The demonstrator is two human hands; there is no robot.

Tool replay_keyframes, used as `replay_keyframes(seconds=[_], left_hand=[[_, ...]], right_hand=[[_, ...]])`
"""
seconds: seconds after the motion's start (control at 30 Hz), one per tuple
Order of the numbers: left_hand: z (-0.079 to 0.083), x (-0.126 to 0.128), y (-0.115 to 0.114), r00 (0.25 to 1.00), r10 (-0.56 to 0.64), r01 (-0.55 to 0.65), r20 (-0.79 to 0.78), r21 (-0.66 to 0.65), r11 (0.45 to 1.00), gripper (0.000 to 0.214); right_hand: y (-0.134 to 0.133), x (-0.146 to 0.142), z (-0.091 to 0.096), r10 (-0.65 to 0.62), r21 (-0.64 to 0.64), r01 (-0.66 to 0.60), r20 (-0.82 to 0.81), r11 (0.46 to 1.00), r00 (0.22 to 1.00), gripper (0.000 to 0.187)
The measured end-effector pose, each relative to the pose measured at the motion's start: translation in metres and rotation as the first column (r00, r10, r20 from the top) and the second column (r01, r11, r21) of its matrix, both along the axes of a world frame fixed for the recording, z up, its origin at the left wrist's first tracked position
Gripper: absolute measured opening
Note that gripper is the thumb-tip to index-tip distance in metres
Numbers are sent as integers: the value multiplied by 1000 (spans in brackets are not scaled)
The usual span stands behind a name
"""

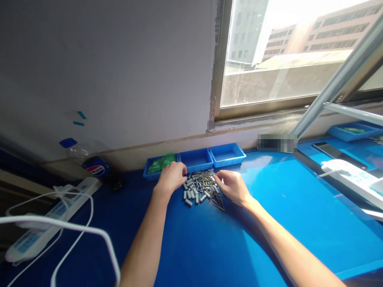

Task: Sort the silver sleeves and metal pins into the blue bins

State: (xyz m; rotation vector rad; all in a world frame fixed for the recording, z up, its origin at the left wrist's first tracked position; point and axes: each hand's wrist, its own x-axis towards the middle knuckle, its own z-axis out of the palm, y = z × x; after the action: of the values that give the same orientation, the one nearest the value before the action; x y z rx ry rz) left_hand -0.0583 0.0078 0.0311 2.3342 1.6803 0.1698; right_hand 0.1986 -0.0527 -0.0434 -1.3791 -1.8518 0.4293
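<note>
A pile of thin metal pins or screws (pixel 204 180), some brass-coloured and some dark, lies on the blue tabletop. Short grey block-like pieces (pixel 191 194) are mixed in, mostly along its left and near sides. At the pile's left edge is my left hand (pixel 172 175), its fingers curved with a gap between them and the thumb; nothing shows in it. My right hand (pixel 232 185) is at the right edge, thumb and forefinger brought together over the pile. Whatever they pinch is too small to make out.
Behind the pile stand three joined blue trays (pixel 196 160); the left one holds green plastic bags (pixel 161 162). A Pepsi bottle (pixel 97 167), a power strip (pixel 44 223) and white cables are left. To the right are a phone (pixel 339 154), another power strip (pixel 356 179) and a blue tray (pixel 347 134).
</note>
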Motion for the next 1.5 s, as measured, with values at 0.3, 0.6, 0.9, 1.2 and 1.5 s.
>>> replay_keyframes(seconds=[0.3, 0.6, 0.9, 1.2, 1.5], left_hand=[[-2, 25, -10, 958, 171, -192, -229, -72, 979, 26], [-2, 31, -13, 937, 205, -236, -282, -82, 968, 23], [35, 13, -30, 975, 141, -143, 172, -5, 990, 22], [39, 18, -31, 698, -152, 282, 699, -73, 957, 19], [25, 29, -27, 701, -188, 333, 688, -83, 939, 17]], right_hand=[[0, 5, -8, 52, 59, -50, -38, 997, 998, 32], [-3, 5, -3, 75, 52, -70, -93, 996, 993, 31], [-3, 4, 1, 32, 50, -22, -216, 999, 976, 28], [-12, -10, 17, 54, -247, -284, -660, 927, 749, 51], [-10, -17, 18, 4, -297, -299, -703, 907, 711, 42]])
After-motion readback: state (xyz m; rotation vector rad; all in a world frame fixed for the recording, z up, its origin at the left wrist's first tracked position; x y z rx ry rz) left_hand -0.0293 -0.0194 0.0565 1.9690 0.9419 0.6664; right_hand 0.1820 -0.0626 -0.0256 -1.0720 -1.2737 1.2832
